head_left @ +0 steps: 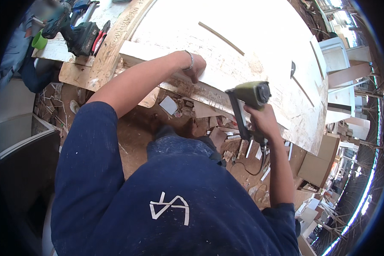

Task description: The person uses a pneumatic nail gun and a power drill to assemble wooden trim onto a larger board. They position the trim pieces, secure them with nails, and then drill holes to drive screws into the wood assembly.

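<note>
My left hand [194, 67], with a chain bracelet at the wrist, has its fingers curled at the near edge of a white board [158, 53] lying on the bench, apparently gripping it. My right hand [262, 119] is wrapped round the handle of an olive and black pneumatic nail gun [254, 94] with a hose, held over the bench's front edge, to the right of my left hand. A thin strip [221, 37] lies beyond my hands on the white panel [251, 30], and other narrow strips [302, 89] lie farther right.
At the upper left are a cordless drill [81, 38], red-handled pliers [101, 37], a green cup [39, 40] and another person [25, 55]. Offcuts [217, 138] litter the floor below the bench. Stacked boards and a cardboard-coloured box [318, 160] stand at the right.
</note>
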`<state>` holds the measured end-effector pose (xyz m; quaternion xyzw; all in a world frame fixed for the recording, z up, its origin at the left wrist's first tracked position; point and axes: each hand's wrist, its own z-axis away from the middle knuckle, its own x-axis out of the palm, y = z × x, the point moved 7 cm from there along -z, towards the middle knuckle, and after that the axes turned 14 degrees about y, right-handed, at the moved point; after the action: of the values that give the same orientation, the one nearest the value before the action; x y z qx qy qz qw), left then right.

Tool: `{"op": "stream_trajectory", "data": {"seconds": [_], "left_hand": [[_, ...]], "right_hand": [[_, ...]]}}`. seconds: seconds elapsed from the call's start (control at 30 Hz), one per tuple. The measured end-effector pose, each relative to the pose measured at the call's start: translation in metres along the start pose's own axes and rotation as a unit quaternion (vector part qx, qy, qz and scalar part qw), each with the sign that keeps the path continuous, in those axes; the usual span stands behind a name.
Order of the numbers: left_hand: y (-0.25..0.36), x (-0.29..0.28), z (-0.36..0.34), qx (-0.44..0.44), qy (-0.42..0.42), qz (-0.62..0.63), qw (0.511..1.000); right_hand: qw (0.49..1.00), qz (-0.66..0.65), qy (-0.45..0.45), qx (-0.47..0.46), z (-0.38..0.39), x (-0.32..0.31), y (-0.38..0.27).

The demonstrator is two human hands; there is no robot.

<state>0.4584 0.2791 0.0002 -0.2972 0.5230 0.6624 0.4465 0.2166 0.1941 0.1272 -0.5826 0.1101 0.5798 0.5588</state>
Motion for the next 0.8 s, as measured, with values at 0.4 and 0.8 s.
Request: {"op": "stream_trajectory", "data": {"seconds": [0.4, 0.8], "left_hand": [[-0.008, 0.004, -0.003, 0.001, 0.052, 0.028, 0.998], [-0.021, 0.014, -0.012, -0.005, 0.043, 0.016, 0.999]], "right_hand": [[0.999, 0.016, -0.006, 0.036, -0.004, 0.042, -0.046], [0.998, 0.065, 0.011, 0.002, -0.002, 0.042, -0.048]]}}
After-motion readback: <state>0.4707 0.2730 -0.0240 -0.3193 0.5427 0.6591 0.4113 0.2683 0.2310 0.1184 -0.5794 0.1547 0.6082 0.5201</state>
